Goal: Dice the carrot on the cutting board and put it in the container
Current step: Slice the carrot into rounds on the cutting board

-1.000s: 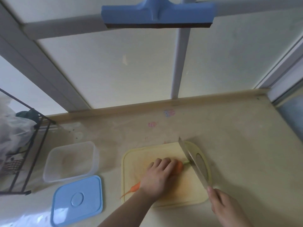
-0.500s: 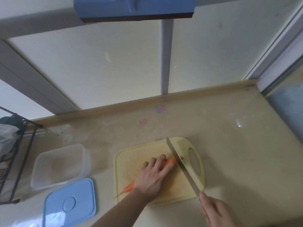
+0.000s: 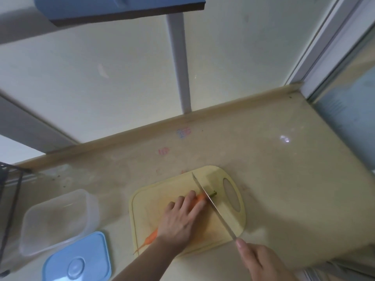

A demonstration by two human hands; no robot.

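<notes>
Knife (image 3: pixel 213 205) now sits at carrot (image 3: pixel 199 198) stem end on cutting board (image 3: pixel 233 226); left hand (image 3: pixel 180 218) presses carrot down, right hand (image 3: pixel 261 262) grips knife handle.

We are looking at a home kitchen, seen from above a beige countertop (image 3: pixel 274 179) that runs against a pale wall with a raised lip at its back edge. A yellow plastic cutting board (image 3: pixel 233 220) lies on it, with a carrot (image 3: pixel 199 198) under a kitchen knife (image 3: pixel 215 209). Beside it stand a clear food container (image 3: pixel 58 218) and its blue lid (image 3: pixel 77 258). A black wire rack (image 3: pixel 10 199) edges in at left, and a sliding window frame (image 3: pixel 324 57) at right.
</notes>
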